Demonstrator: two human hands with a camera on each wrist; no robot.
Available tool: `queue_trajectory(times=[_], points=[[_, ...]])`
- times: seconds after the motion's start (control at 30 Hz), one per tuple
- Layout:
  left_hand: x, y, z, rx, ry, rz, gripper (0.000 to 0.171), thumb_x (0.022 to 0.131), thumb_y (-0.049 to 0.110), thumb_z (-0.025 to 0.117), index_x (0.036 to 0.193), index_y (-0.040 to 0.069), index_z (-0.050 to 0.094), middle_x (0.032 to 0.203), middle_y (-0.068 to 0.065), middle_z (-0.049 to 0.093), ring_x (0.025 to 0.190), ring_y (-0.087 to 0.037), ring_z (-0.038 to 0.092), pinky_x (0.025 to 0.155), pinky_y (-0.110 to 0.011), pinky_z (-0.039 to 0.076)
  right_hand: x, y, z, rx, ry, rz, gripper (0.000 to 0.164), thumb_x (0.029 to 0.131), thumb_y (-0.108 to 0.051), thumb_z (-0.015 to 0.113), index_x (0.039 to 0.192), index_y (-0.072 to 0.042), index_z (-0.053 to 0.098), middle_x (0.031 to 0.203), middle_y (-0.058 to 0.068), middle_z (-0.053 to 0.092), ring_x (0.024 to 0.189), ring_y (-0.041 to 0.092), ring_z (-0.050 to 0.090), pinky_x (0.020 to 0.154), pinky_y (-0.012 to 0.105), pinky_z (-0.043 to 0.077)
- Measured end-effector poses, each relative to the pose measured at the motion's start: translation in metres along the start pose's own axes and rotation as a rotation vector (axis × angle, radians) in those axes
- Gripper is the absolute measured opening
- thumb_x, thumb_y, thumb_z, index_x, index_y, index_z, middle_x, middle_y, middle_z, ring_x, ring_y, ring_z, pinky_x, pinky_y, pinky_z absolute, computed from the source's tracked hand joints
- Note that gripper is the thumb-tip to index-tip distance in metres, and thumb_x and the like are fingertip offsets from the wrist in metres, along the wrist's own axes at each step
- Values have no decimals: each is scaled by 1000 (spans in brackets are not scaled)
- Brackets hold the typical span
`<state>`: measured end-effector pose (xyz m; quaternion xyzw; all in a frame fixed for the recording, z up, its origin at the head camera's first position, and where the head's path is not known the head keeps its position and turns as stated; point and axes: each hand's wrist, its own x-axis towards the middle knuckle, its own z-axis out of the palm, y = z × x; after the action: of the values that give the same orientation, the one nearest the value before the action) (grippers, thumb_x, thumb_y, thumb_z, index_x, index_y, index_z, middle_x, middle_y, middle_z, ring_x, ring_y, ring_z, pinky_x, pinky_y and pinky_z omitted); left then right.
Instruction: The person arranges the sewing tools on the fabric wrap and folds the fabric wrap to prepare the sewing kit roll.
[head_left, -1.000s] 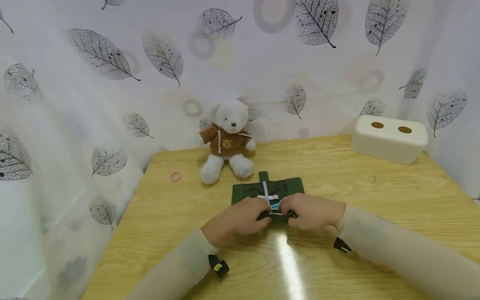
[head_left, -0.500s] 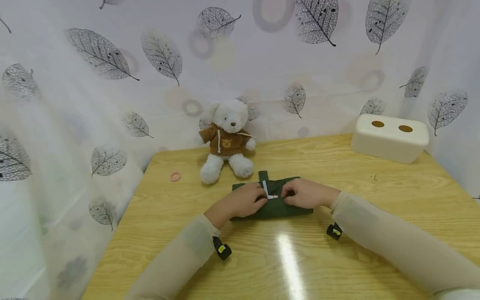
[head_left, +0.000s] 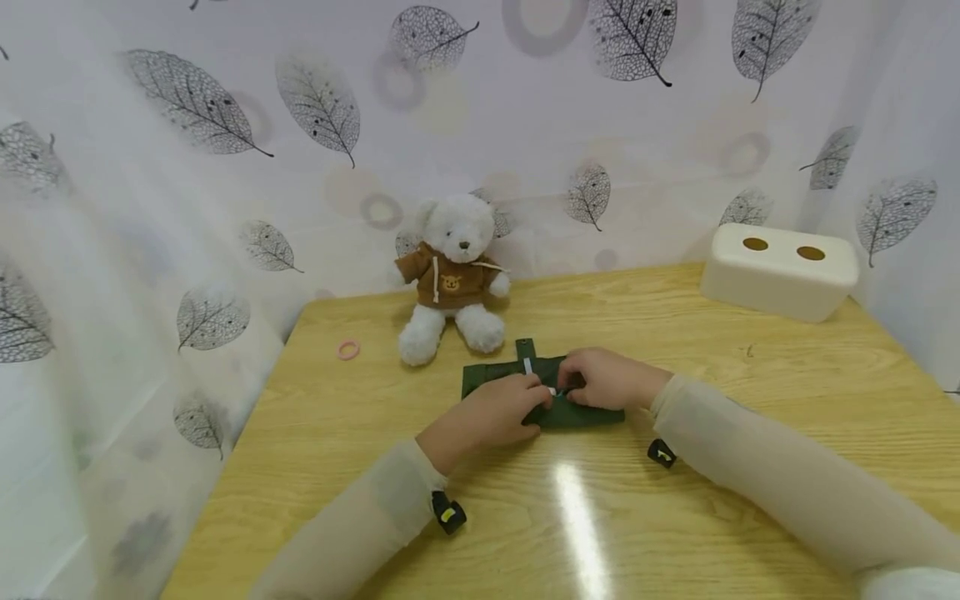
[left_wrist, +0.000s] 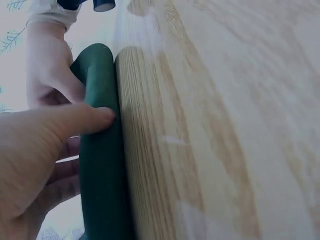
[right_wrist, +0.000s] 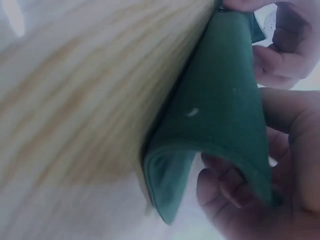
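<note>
A dark green fabric pouch lies at mid-table, its near part folded over toward the back. A narrow strap with a small snap sticks out from its far side. My left hand grips the folded part, the thumb on the outer cloth in the left wrist view and the fingers behind it. On the right, my right hand pinches the fold's edge, fingers curled under the cloth in the right wrist view. A bit of white strip shows in the fold; other contents are mostly hidden.
Behind the pouch sits a white teddy bear in a brown hoodie. A pink ring lies at the left. At the back right corner stands a cream box with two round holes. A leaf-print curtain hangs behind the wooden table.
The pouch's near part, at first low with blue and white items showing inside, has been folded away from me over them. Both hands moved back with it; the left then shifted slightly right.
</note>
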<state>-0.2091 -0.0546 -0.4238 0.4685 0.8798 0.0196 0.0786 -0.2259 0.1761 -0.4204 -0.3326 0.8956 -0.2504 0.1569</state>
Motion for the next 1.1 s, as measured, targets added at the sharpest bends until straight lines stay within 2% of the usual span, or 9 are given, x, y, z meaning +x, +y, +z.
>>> queue_trajectory(times=[0.1, 0.2, 0.37, 0.47, 0.6, 0.73, 0.93, 1.03, 1.1], points=[[0, -4, 1, -95, 12, -43, 30, 97, 31, 70, 123, 17, 64, 115, 2, 61, 98, -10, 60, 85, -25, 52, -4, -1, 0, -51, 50, -101, 6, 95, -21, 72, 99, -17, 73, 103, -4, 64, 94, 16, 62, 85, 40, 53], [1, -10, 0, -225, 25, -79, 28, 99, 28, 66, 124, 15, 62, 116, 2, 62, 98, -8, 60, 85, -25, 51, -8, -3, 1, -64, 37, -154, 20, 91, -33, 77, 104, -18, 73, 106, -6, 65, 99, 15, 62, 88, 40, 53], [1, -20, -3, -396, 13, -104, 22, 103, 25, 60, 122, 15, 58, 115, 1, 64, 99, -9, 60, 86, -28, 51, -8, -4, 1, -91, -38, -110, 31, 86, -25, 80, 114, -16, 69, 112, -7, 65, 100, 10, 60, 87, 36, 52], [1, -22, -4, -459, -9, -131, 21, 105, 25, 56, 123, 15, 56, 117, 0, 63, 104, -10, 60, 89, -29, 51, -4, -5, -1, -79, -34, -96, 27, 87, -14, 75, 113, -14, 69, 109, -5, 68, 94, 11, 61, 82, 36, 52], [2, -24, -6, -512, -30, -165, 19, 107, 24, 52, 124, 16, 56, 119, 1, 62, 107, -11, 60, 91, -31, 50, -1, -6, -6, -20, -45, -90, 22, 93, -13, 68, 115, -14, 69, 108, -2, 69, 93, 12, 64, 81, 37, 54], [3, -25, -6, -513, -31, -167, 22, 108, 24, 50, 126, 16, 57, 120, 1, 63, 109, -12, 60, 93, -32, 50, 4, -4, -10, 5, -87, -86, 20, 97, -13, 65, 116, -14, 69, 110, -1, 68, 98, 14, 64, 84, 39, 54], [2, -27, -1, -368, 19, -132, 37, 101, 39, 62, 129, 15, 61, 125, 0, 64, 115, -15, 59, 98, -33, 49, 15, 4, -17, 92, -149, -21, 16, 97, -11, 65, 112, -15, 69, 109, -2, 66, 97, 15, 60, 87, 39, 50], [3, -27, 2, -318, 46, -173, 40, 99, 43, 64, 129, 16, 62, 124, 1, 65, 113, -14, 61, 95, -32, 51, 21, 9, -21, 154, -179, 21, 18, 98, -12, 64, 115, -13, 69, 110, -1, 66, 98, 15, 59, 87, 39, 50], [4, -29, 2, -326, 59, -218, 37, 100, 42, 63, 127, 18, 64, 122, 2, 67, 110, -13, 63, 93, -32, 52, 24, 12, -21, 166, -181, 47, 20, 99, -15, 62, 118, -13, 69, 111, 0, 66, 100, 16, 60, 89, 39, 51]])
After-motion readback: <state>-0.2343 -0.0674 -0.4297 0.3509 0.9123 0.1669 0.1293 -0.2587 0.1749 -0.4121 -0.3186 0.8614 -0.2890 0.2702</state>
